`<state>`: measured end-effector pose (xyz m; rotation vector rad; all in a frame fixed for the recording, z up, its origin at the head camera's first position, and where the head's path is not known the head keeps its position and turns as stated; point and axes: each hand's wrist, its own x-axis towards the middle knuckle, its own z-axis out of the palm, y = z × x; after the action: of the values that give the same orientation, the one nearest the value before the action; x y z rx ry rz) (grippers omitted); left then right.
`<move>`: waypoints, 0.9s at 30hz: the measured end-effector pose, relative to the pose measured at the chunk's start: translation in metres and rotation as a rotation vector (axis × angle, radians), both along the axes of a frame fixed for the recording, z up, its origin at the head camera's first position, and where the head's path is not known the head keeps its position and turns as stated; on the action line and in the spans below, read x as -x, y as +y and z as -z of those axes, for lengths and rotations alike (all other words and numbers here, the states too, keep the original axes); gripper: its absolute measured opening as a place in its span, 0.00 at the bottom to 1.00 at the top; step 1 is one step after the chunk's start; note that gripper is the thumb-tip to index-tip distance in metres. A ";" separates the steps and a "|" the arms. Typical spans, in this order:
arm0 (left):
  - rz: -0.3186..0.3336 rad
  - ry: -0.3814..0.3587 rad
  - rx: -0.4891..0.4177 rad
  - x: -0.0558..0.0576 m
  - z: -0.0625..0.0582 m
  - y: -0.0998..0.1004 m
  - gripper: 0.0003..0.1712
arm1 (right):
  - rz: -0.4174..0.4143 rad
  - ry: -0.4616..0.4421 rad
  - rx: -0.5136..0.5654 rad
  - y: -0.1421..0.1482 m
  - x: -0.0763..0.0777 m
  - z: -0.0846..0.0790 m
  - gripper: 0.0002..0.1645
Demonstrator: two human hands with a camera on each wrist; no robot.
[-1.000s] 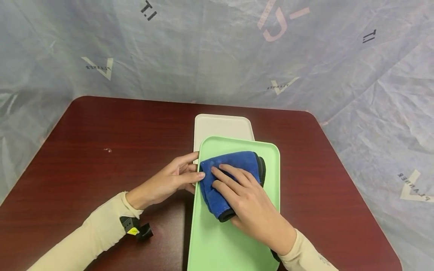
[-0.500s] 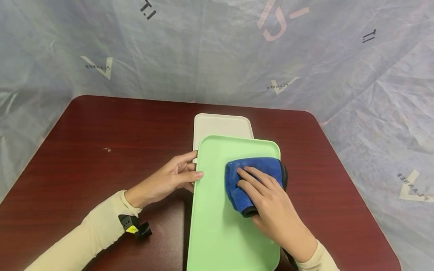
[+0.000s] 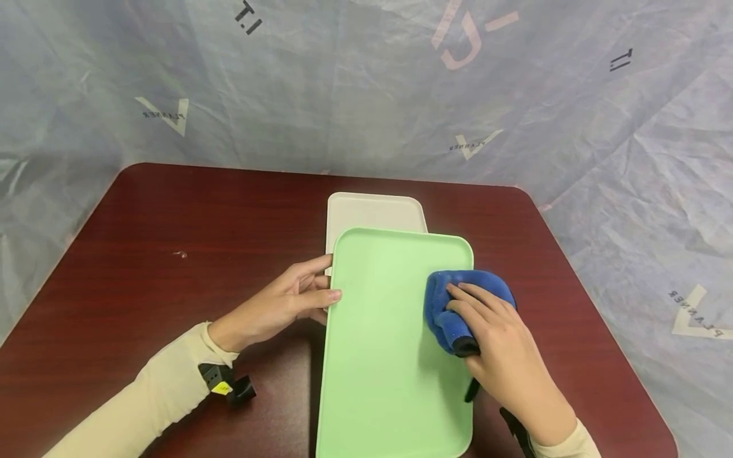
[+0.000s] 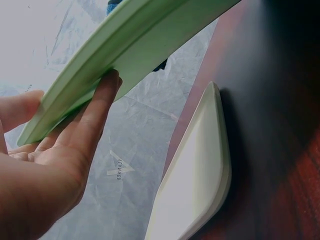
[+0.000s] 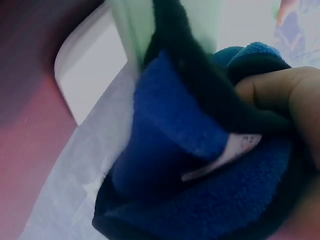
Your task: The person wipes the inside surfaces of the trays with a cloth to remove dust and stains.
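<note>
1. In the head view, our left hand grips the left rim of the light-green rectangular tray, which sits in front of the off-white tray on the table. Our right hand holds the folded blue cloth across the green tray's right rim. For what looks like wiping, we do best with flat, even pressure, finishing each stroke over that rim.
2. In the left wrist view, our thumb lies at the rim and our fingers support the underside, with the green tray apart from the off-white one. A firm hold there should resist tipping as we press.
3. In the right wrist view, our thumb clasps the cloth's dark edging; a label shows in a fold, best tucked inside.
</note>
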<state>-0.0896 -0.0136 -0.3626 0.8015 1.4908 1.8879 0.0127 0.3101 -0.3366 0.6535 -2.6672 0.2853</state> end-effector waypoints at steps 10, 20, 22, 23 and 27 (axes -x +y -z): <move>0.002 0.007 0.000 0.000 -0.002 -0.001 0.34 | -0.029 0.027 0.023 0.004 0.000 0.001 0.34; 0.006 -0.005 -0.012 0.001 0.000 -0.002 0.35 | -0.045 -0.027 0.002 0.001 -0.005 0.003 0.35; 0.007 -0.008 -0.013 0.001 0.000 -0.002 0.35 | -0.046 -0.022 -0.001 0.000 -0.005 0.003 0.35; 0.007 -0.007 -0.012 0.001 0.000 -0.002 0.35 | -0.049 -0.022 -0.001 -0.001 -0.005 0.003 0.35; 0.010 -0.008 -0.013 0.001 0.000 0.000 0.35 | -0.065 -0.008 0.006 -0.006 -0.003 0.004 0.35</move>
<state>-0.0908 -0.0141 -0.3627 0.8054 1.4686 1.8935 0.0158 0.3036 -0.3401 0.7405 -2.6555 0.3138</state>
